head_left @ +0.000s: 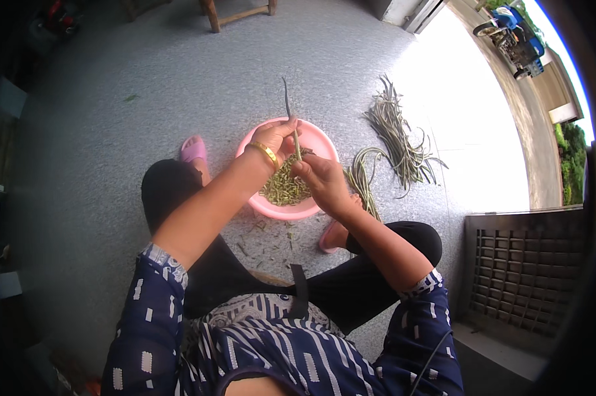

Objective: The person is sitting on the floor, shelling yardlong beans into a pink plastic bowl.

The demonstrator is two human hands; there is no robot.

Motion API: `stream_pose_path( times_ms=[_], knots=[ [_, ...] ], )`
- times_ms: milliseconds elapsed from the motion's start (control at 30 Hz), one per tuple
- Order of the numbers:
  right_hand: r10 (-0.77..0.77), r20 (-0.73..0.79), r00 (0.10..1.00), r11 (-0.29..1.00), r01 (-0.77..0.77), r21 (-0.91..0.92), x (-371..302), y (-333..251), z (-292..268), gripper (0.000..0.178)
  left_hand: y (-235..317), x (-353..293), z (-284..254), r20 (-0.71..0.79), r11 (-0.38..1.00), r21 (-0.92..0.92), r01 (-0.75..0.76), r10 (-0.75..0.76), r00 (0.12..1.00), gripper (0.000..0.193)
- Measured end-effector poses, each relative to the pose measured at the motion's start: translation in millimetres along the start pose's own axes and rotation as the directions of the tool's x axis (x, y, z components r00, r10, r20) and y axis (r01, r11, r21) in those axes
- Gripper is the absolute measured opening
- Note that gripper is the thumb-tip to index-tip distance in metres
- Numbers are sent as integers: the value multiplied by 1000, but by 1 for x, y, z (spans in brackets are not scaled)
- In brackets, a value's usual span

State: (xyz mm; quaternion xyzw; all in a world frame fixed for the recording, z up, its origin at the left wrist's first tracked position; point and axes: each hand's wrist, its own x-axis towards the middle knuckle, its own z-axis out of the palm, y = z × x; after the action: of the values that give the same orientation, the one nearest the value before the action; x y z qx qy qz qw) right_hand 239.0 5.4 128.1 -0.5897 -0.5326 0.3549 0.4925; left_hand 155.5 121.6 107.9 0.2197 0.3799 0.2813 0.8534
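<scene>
Over a round pink basin (288,212), both hands hold one long green bean (287,99). My left hand (276,136), with a gold bracelet at the wrist, is closed round its middle, and the bean's dark thin end sticks out beyond the fingers. My right hand (322,179) pinches the bean's near end between thumb and fingers. Short cut bean pieces (281,187) lie heaped in the basin below. A small bunch of long beans (364,175) lies on the floor just right of the basin, with a larger pile of long beans (397,135) beyond it.
My feet in pink slippers (194,150) rest on either side of the basin. Scraps (258,231) litter the speckled grey floor. A wooden stool (242,18) stands at the far side. At right are a lattice panel (526,267) and an open doorway with a blue vehicle (512,39) outside.
</scene>
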Motion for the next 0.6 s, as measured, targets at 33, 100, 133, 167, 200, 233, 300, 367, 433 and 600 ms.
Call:
stream_pose_path(
  times_ms=[33, 100, 133, 167, 200, 233, 300, 367, 433, 600],
  knots=[
    [0, 0, 1000, 1000, 0, -3, 1, -1, -2, 28, -1, 0, 0, -19, 998, -23, 63, -64, 998, 14],
    [-127, 56, 990, 962, 137, -237, 3, -6, -8, 26, -3, 0, 1, -1, 998, -6, 70, -70, 998, 15],
    [-132, 72, 989, 938, 148, -312, 3, -14, -11, 22, -3, 1, 2, 50, 998, -4, 68, -68, 996, 15],
    [-133, 68, 989, 936, 148, -319, 3, -13, -13, 22, -3, 1, 3, 104, 998, -3, 66, -66, 992, 15],
    [-204, 51, 978, 908, 208, -362, 3, -11, -18, 18, -5, 2, 7, 124, 998, -1, 70, -70, 990, 15],
    [-275, 36, 961, 873, 265, -410, 3, -12, -24, 14, -7, 2, 11, 127, 997, -2, 78, -77, 989, 14],
    [-447, 173, 878, 778, 477, -409, -1, -15, -26, 6, -8, 4, 16, 8, 992, -61, 107, -107, 994, 12],
    [-438, 208, 875, 849, 478, -223, -6, -19, -7, 11, -4, 25, -12, -134, 983, -156, 100, -122, 984, 9],
    [-278, 182, 943, 959, 284, -6, -7, -17, -3, 14, 2, 25, -20, -77, 984, -163, 73, -86, 993, 9],
    [338, 288, 896, 583, -440, 683, -5, -11, -18, 20, 5, 6, 2, 32, 997, -51, -57, 59, 998, 12]
  ],
)
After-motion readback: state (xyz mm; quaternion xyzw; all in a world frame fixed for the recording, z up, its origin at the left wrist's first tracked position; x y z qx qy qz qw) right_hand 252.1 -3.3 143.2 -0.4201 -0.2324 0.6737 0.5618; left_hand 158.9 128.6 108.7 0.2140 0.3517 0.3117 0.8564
